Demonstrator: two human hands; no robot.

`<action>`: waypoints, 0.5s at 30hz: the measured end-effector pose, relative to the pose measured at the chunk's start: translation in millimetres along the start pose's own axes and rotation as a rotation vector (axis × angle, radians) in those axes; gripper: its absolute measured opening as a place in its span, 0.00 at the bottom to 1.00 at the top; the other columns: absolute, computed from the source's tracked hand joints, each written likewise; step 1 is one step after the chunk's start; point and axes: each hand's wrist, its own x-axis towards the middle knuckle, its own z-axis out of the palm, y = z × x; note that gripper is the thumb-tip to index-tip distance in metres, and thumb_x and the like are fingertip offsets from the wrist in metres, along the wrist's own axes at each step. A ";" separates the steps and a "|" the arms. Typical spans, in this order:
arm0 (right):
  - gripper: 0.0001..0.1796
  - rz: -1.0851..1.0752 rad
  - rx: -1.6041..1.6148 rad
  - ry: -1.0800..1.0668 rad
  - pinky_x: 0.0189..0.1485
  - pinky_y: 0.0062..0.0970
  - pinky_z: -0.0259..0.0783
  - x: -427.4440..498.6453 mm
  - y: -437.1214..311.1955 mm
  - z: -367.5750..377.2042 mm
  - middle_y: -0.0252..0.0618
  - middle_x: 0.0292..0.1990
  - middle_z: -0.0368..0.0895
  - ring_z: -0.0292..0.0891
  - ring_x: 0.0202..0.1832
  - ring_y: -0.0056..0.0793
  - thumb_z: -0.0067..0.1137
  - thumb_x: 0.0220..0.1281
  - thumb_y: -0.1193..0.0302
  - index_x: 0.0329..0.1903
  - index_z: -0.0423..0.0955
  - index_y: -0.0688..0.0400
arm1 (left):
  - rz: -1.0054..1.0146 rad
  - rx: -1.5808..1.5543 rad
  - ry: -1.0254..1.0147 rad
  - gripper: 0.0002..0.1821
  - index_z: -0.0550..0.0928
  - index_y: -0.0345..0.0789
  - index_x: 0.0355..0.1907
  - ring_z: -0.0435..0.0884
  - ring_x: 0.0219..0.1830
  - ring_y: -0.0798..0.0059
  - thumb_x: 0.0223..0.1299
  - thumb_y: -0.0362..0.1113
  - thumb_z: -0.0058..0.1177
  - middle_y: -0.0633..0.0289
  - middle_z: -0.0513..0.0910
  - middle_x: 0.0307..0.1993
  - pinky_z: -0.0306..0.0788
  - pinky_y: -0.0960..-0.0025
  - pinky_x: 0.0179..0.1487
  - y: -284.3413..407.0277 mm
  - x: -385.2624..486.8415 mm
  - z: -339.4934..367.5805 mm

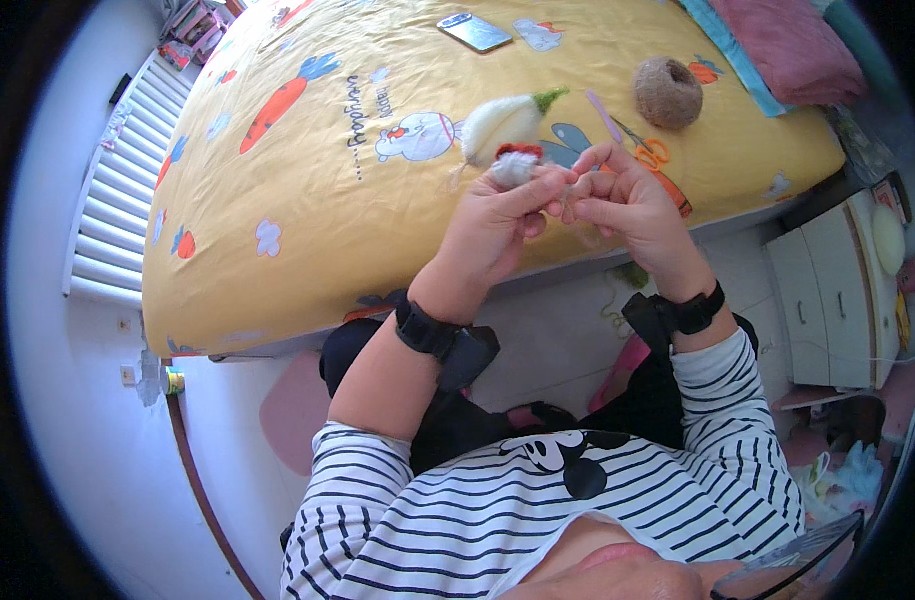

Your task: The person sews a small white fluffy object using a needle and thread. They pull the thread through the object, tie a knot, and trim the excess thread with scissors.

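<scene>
My left hand (498, 221) holds a small crocheted piece, with a white part (513, 171) and a red band (519, 151) showing above the thumb. My right hand (626, 199) meets it fingertip to fingertip, pinching a thin pale yarn strand (588, 236); the exact grip is partly hidden by the fingers. Just beyond the left hand lies a fuzzy white yarn piece (501, 127) with a green tip (552, 99). Past the right hand are a purple crochet hook (603, 116) and orange-handled scissors (652, 154).
A brown yarn ball (656, 101) and a smartphone (474, 32) rest on the yellow printed bedsheet (277, 217). Folded pink bedding (791, 45) lies at the far right. Below the bed edge, green yarn (631, 276) is on the floor. A white cabinet (821, 300) stands right, a radiator (119, 202) left.
</scene>
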 end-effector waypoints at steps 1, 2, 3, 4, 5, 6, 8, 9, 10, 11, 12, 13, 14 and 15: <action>0.13 -0.003 -0.008 -0.015 0.44 0.16 0.70 1.4 2.0 -0.8 0.29 0.35 0.81 0.78 0.39 0.16 0.61 0.67 0.76 0.50 0.69 0.56 | -0.003 -0.070 0.025 0.09 0.80 0.36 0.47 0.78 0.28 0.84 0.69 0.35 0.59 0.58 0.87 0.37 0.66 0.85 0.27 1.0 -0.1 0.6; 0.13 -0.005 -0.015 -0.029 0.45 0.17 0.71 3.3 4.6 -2.1 0.29 0.36 0.82 0.78 0.40 0.16 0.61 0.66 0.76 0.50 0.70 0.56 | -0.008 -0.083 0.043 0.09 0.79 0.36 0.48 0.79 0.29 0.83 0.69 0.35 0.59 0.57 0.87 0.37 0.67 0.85 0.28 2.4 -0.3 0.4; 0.14 0.024 -0.039 -0.011 0.46 0.18 0.71 3.7 6.4 -4.9 0.29 0.36 0.82 0.78 0.40 0.17 0.61 0.66 0.76 0.51 0.70 0.56 | -0.007 -0.103 0.051 0.10 0.79 0.36 0.48 0.80 0.29 0.83 0.69 0.35 0.59 0.57 0.87 0.38 0.69 0.84 0.28 3.8 -1.2 -0.3; 0.13 -0.007 -0.027 -0.025 0.47 0.19 0.71 3.1 7.5 -9.7 0.30 0.36 0.82 0.78 0.41 0.17 0.61 0.66 0.76 0.50 0.71 0.57 | 0.004 -0.122 0.050 0.10 0.78 0.36 0.49 0.82 0.30 0.82 0.69 0.35 0.59 0.56 0.87 0.38 0.70 0.84 0.29 4.3 -1.7 -1.0; 0.12 -0.006 -0.032 -0.006 0.49 0.21 0.72 1.8 8.0 -15.8 0.30 0.37 0.82 0.78 0.42 0.18 0.60 0.66 0.77 0.50 0.72 0.57 | -0.012 -0.099 0.049 0.10 0.78 0.37 0.49 0.83 0.31 0.81 0.69 0.35 0.59 0.56 0.87 0.38 0.71 0.83 0.29 4.1 -1.7 -1.5; 0.11 -0.046 -0.040 -0.040 0.50 0.22 0.72 0.5 9.5 -21.9 0.31 0.37 0.82 0.79 0.43 0.19 0.60 0.66 0.77 0.49 0.73 0.57 | -0.016 -0.075 0.038 0.10 0.78 0.37 0.49 0.84 0.32 0.80 0.69 0.35 0.59 0.57 0.87 0.38 0.72 0.83 0.30 3.5 -1.9 -2.4; 0.09 -0.090 -0.185 0.125 0.51 0.23 0.72 9.5 9.0 -42.6 0.34 0.39 0.83 0.79 0.45 0.22 0.61 0.64 0.76 0.46 0.75 0.59 | -0.011 -0.038 0.026 0.09 0.79 0.37 0.48 0.86 0.34 0.79 0.69 0.34 0.59 0.58 0.87 0.38 0.74 0.81 0.31 2.3 -1.9 -4.1; 0.09 -0.100 -0.269 0.210 0.51 0.23 0.72 13.1 8.5 -54.9 0.36 0.40 0.83 0.80 0.46 0.24 0.62 0.63 0.75 0.45 0.76 0.59 | -0.001 -0.027 0.025 0.08 0.79 0.37 0.47 0.87 0.34 0.78 0.69 0.34 0.59 0.58 0.87 0.37 0.75 0.81 0.32 1.8 -1.7 -5.0; 0.09 -0.062 -0.596 0.399 0.51 0.26 0.73 13.3 9.0 -66.7 0.39 0.40 0.83 0.80 0.47 0.30 0.63 0.61 0.74 0.43 0.76 0.60 | 0.005 -0.009 0.044 0.08 0.80 0.37 0.47 0.87 0.34 0.77 0.68 0.34 0.59 0.58 0.87 0.37 0.76 0.80 0.32 1.6 -2.3 -5.6; 0.09 0.010 -0.933 0.619 0.51 0.29 0.74 13.4 9.9 -78.7 0.42 0.40 0.83 0.80 0.47 0.35 0.65 0.60 0.73 0.41 0.77 0.61 | 0.018 0.028 0.036 0.07 0.80 0.37 0.45 0.87 0.34 0.77 0.68 0.34 0.60 0.58 0.87 0.36 0.77 0.79 0.33 1.2 -3.0 -5.7; 0.10 -0.037 -1.068 0.650 0.51 0.32 0.74 14.8 13.2 -89.1 0.43 0.40 0.82 0.79 0.47 0.38 0.65 0.58 0.72 0.40 0.77 0.61 | 0.024 0.070 0.044 0.07 0.81 0.36 0.44 0.87 0.33 0.77 0.68 0.34 0.60 0.59 0.87 0.35 0.77 0.79 0.33 0.4 -3.3 -4.9; 0.10 -0.085 -1.202 0.681 0.51 0.35 0.74 16.7 19.7 -96.8 0.45 0.40 0.82 0.79 0.46 0.41 0.66 0.57 0.72 0.40 0.77 0.61 | 0.028 0.113 0.052 0.06 0.82 0.36 0.43 0.87 0.33 0.77 0.67 0.34 0.61 0.59 0.87 0.34 0.78 0.78 0.33 -0.2 -3.8 -3.9; 0.11 -0.095 -1.331 0.721 0.50 0.38 0.74 18.0 27.1 -103.1 0.46 0.39 0.81 0.78 0.46 0.44 0.66 0.56 0.71 0.39 0.77 0.61 | 0.029 0.121 0.051 0.06 0.82 0.36 0.42 0.87 0.32 0.77 0.67 0.34 0.61 0.59 0.87 0.34 0.78 0.78 0.33 -0.6 -4.6 -2.9; 0.10 -0.139 -1.379 0.714 0.50 0.38 0.74 19.1 34.2 -108.6 0.45 0.38 0.81 0.78 0.45 0.44 0.66 0.56 0.71 0.38 0.77 0.61 | 0.032 0.130 0.051 0.06 0.82 0.35 0.41 0.87 0.32 0.77 0.66 0.34 0.62 0.59 0.87 0.33 0.78 0.77 0.33 -0.8 -5.5 -1.8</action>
